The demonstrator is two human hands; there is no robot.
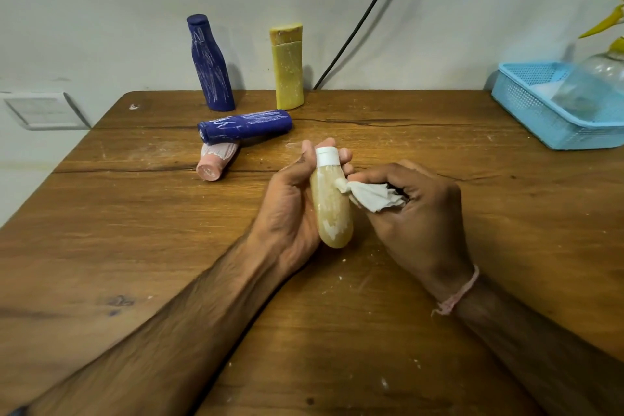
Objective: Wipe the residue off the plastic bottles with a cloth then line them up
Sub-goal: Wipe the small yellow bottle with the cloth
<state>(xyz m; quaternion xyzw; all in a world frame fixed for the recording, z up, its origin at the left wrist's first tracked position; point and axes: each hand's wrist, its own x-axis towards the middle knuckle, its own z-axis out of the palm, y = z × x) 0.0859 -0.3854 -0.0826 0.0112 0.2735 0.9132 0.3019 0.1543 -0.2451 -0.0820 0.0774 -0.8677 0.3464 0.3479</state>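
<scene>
- A wooden table (169, 246) is seen with four streaked bottles (244, 127) waiting near the wall; two are upright, two lying.
- A beige bottle (331, 209) is gripped in the left hand (290, 209), cap away, above mid-table.
- A cloth (374, 196) is pinched in the right hand (418, 213) against its side; firm strokes, with the bottle turned, are judged best.

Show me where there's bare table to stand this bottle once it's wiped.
Bare wood lies right of the upright yellow bottle, reaching to the blue basket, along the table back edge. The near half around both forearms is open too. Crowded: the lying blue bottle and pink bottle, touching, just before the standing blue bottle.
</scene>
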